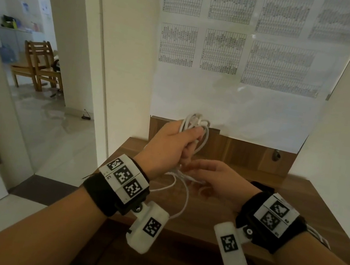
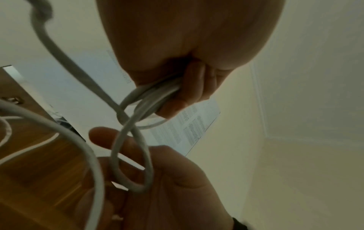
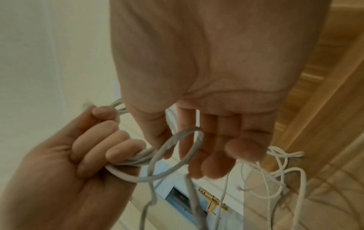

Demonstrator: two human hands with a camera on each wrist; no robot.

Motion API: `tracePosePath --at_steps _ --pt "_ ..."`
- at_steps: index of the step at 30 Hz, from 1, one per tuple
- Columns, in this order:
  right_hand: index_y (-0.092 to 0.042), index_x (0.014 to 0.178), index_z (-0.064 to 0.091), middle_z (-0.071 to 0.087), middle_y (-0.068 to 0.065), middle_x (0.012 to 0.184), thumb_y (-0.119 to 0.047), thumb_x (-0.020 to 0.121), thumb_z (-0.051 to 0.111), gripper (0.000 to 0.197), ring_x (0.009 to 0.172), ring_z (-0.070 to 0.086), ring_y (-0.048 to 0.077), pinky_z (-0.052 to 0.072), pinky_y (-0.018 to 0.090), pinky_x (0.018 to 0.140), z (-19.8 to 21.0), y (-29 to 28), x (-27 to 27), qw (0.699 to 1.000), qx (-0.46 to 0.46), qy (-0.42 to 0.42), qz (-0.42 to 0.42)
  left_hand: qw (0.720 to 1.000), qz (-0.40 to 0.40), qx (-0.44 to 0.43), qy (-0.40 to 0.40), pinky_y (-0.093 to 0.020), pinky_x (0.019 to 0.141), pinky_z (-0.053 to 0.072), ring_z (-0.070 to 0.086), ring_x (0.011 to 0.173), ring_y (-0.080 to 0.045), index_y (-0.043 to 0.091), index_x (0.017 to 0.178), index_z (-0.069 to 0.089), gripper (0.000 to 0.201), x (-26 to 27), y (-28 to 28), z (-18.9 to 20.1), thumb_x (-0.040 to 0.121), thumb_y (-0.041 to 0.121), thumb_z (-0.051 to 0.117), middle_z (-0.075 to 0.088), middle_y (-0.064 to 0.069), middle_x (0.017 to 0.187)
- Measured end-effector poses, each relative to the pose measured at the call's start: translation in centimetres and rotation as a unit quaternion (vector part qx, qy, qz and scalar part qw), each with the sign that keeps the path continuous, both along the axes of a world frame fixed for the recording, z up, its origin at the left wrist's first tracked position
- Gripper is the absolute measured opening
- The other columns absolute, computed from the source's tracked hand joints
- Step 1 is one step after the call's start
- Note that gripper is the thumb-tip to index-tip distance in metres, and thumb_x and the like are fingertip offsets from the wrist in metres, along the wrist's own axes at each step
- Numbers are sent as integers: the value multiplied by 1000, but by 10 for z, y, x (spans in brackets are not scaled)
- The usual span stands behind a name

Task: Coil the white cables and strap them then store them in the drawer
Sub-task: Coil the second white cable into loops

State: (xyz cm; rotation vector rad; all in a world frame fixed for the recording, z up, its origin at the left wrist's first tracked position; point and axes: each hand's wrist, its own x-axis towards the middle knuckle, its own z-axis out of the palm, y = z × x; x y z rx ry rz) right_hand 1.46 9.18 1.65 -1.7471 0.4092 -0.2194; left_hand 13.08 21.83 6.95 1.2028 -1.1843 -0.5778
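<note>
My left hand (image 1: 185, 140) is raised above the wooden table (image 1: 286, 197) and grips a coiled bundle of white cable (image 1: 196, 122). In the left wrist view its curled fingers (image 2: 194, 87) clamp the bundle (image 2: 157, 96). Just below it, my right hand (image 1: 197, 171) reaches left with relaxed, nearly straight fingers. A free loop of the cable (image 3: 177, 140) lies across the fingers (image 3: 216, 152) of the right hand without being pinched. The same loop (image 2: 133, 155) hangs in front of the right palm (image 2: 173, 179). More cable (image 1: 184, 203) trails down onto the table.
Loose white cable ends (image 3: 275, 171) lie tangled on the tabletop. A wooden back panel (image 1: 247, 151) and printed sheets (image 1: 241, 51) on the wall stand behind the hands. A dark object (image 1: 262, 186) sits by my right wrist. An open doorway with wooden chairs (image 1: 37, 63) is on the left.
</note>
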Motion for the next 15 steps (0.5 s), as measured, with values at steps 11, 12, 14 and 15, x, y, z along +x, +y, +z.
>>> tracePosePath --at_steps 11,12,14,15 --pt "-25 128 64 69 1 88 -1 93 63 42 61 55 13 45 25 53 10 11 -9 995 31 -33 94 989 -8 -63 133 -45 58 15 19 40 -13 5 95 49 18 5 -3 3 105 15 38 26 6 45" --pt "-24 126 65 71 2 92 -1 92 64 42 64 59 15 47 25 55 11 12 -9 994 34 -41 96 988 -12 -63 144 -44 57 15 18 40 -14 5 95 49 19 5 -3 2 105 15 38 25 5 45" --pt "-24 120 67 73 10 99 -4 89 68 37 67 64 18 52 26 55 12 15 -11 993 49 -53 98 986 -29 -57 154 -38 55 20 18 41 -14 7 89 49 23 6 -3 1 106 16 37 24 5 45" --pt "-24 121 67 72 15 102 -4 88 69 38 68 66 20 54 27 55 12 15 -13 992 55 -58 99 985 -38 -54 157 -36 55 23 18 41 -14 8 86 48 24 6 -3 1 106 17 37 24 5 45"
